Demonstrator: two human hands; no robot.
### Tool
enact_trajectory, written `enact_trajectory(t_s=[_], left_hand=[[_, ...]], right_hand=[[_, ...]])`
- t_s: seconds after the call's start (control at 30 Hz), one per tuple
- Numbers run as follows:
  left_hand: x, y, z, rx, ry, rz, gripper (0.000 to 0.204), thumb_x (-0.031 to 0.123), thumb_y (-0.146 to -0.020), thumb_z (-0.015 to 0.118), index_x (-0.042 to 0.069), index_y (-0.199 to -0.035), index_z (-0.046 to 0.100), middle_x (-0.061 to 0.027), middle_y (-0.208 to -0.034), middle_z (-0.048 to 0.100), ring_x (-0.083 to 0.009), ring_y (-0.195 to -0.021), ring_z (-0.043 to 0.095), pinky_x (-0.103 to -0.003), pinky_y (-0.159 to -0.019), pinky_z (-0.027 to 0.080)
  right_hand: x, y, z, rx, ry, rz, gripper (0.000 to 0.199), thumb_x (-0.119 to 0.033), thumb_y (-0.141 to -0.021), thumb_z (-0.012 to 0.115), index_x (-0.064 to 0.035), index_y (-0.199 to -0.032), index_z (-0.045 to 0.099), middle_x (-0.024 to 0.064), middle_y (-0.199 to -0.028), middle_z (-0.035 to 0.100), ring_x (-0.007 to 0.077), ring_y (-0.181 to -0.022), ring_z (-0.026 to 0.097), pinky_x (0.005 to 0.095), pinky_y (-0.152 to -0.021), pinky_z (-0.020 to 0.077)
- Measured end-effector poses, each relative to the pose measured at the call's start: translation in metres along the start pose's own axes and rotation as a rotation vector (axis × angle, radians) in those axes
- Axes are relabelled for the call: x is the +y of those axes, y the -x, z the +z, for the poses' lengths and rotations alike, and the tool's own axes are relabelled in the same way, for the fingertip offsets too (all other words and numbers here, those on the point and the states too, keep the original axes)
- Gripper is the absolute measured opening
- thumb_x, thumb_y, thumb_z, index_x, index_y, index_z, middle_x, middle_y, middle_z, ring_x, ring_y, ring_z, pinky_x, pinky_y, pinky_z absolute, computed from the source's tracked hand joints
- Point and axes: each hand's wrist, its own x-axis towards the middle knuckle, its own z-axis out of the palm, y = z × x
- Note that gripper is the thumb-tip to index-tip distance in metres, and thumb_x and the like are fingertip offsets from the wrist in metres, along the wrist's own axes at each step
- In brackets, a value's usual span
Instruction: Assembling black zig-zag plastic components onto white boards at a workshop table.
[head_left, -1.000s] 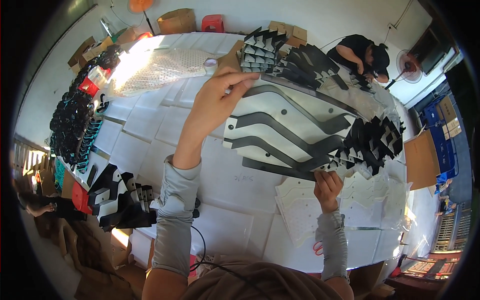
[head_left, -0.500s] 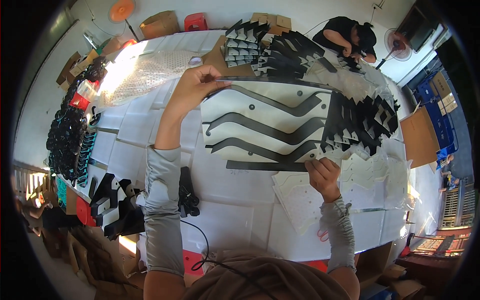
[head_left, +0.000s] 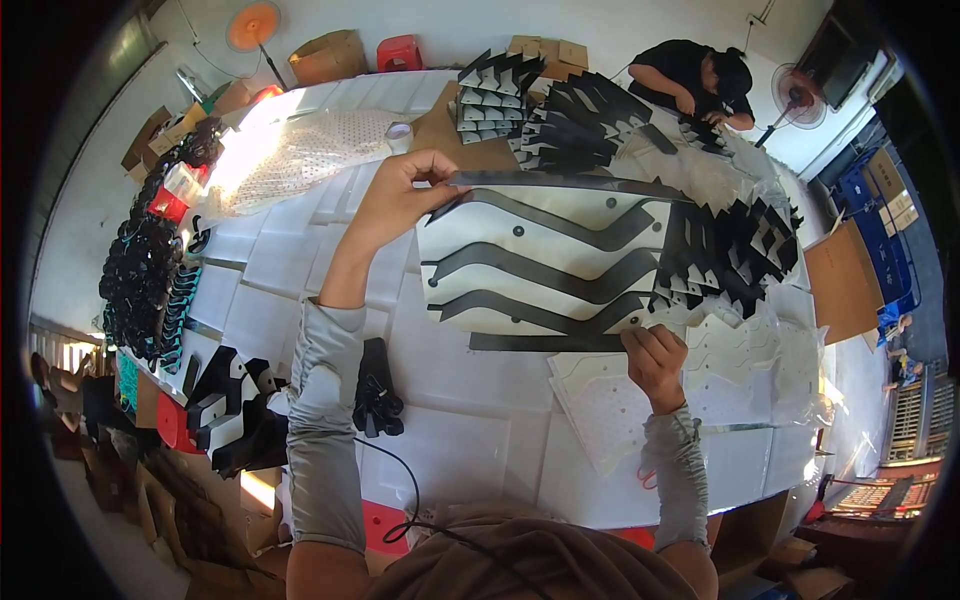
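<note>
A white panel (head_left: 470,232) with black wavy strips and small dark round dots is held up over the table. My left hand (head_left: 412,195) is closed in a pinch at its upper left corner, where a dark strip (head_left: 570,181) runs along the top edge. The fingers of my right hand (head_left: 657,365) are curled at the lower right corner, where a straight black strip (head_left: 540,343) along the lower edge ends. How far those fingers reach behind the panel is hidden. Overlapping black pieces (head_left: 735,255) lie beyond the panel's right side.
White cut sheets (head_left: 740,355) lie to the right, near red-handled scissors (head_left: 648,478). A black bundle (head_left: 377,390) sits by my left forearm. Black and teal parts (head_left: 140,285) are heaped far left. More black pieces (head_left: 580,115) are piled at the back. A co-worker (head_left: 690,80) bends over the far right.
The panel appears slightly lower and farther right in the picture, as does most of the scene. Both hands keep their grip on it.
</note>
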Motion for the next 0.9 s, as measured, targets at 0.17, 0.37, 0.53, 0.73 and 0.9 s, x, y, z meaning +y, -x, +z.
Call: enact_trajectory(t_s=[0.17, 0.37, 0.53, 0.73, 0.9], left_hand=[[0.001, -0.001, 0.005, 0.043, -0.011, -0.043, 0.008, 0.008, -0.081, 0.069, 0.002, -0.082, 0.064, 0.0026, -0.075, 0.061, -0.0037, -0.070, 0.051, -0.019, -0.063, 0.041], [0.005, -0.001, 0.001, 0.052, -0.032, -0.092, 0.011, 0.010, -0.081, 0.069, 0.001, -0.085, 0.065, 0.0024, -0.076, 0.061, -0.0044, -0.071, 0.052, -0.020, -0.065, 0.042], [0.006, -0.002, 0.001, 0.046, -0.056, -0.074, 0.011, 0.011, -0.081, 0.070, 0.002, -0.085, 0.066, 0.0023, -0.076, 0.062, -0.0047, -0.071, 0.052, -0.020, -0.065, 0.042], [0.010, -0.009, 0.007, -0.011, -0.057, -0.068, 0.013, 0.013, -0.082, 0.069, 0.003, -0.082, 0.062, 0.0027, -0.074, 0.059, -0.0037, -0.069, 0.049, -0.020, -0.061, 0.040], [-0.033, 0.010, -0.003, -0.097, 0.081, -0.184, 0.016, 0.013, -0.087, 0.065, 0.002, -0.081, 0.054, 0.0032, -0.070, 0.052, -0.0024, -0.067, 0.045, -0.019, -0.057, 0.037]], right_hand=[[0.001, 0.004, 0.002, -0.006, -0.032, 0.011, 0.031, 0.000, -0.055, 0.066, -0.0022, -0.086, 0.063, 0.0050, -0.076, 0.057, 0.0184, -0.059, 0.052, 0.0287, -0.046, 0.0423], [-0.001, 0.004, 0.006, 0.009, -0.081, 0.034, 0.030, 0.000, -0.056, 0.067, -0.0025, -0.086, 0.063, 0.0050, -0.076, 0.058, 0.0188, -0.059, 0.052, 0.0290, -0.046, 0.0421], [-0.004, 0.007, 0.010, 0.018, -0.092, 0.042, 0.029, 0.000, -0.057, 0.068, -0.0026, -0.085, 0.064, 0.0050, -0.075, 0.058, 0.0191, -0.059, 0.053, 0.0290, -0.046, 0.0420], [-0.003, 0.006, 0.006, 0.015, -0.069, 0.058, 0.027, 0.000, -0.056, 0.068, -0.0028, -0.083, 0.064, 0.0050, -0.075, 0.058, 0.0187, -0.059, 0.053, 0.0294, -0.045, 0.0422], [-0.014, 0.008, 0.020, -0.082, -0.136, 0.051, 0.027, 0.000, -0.055, 0.067, -0.0033, -0.081, 0.063, 0.0030, -0.075, 0.056, 0.0175, -0.060, 0.053, 0.0290, -0.045, 0.0438]])
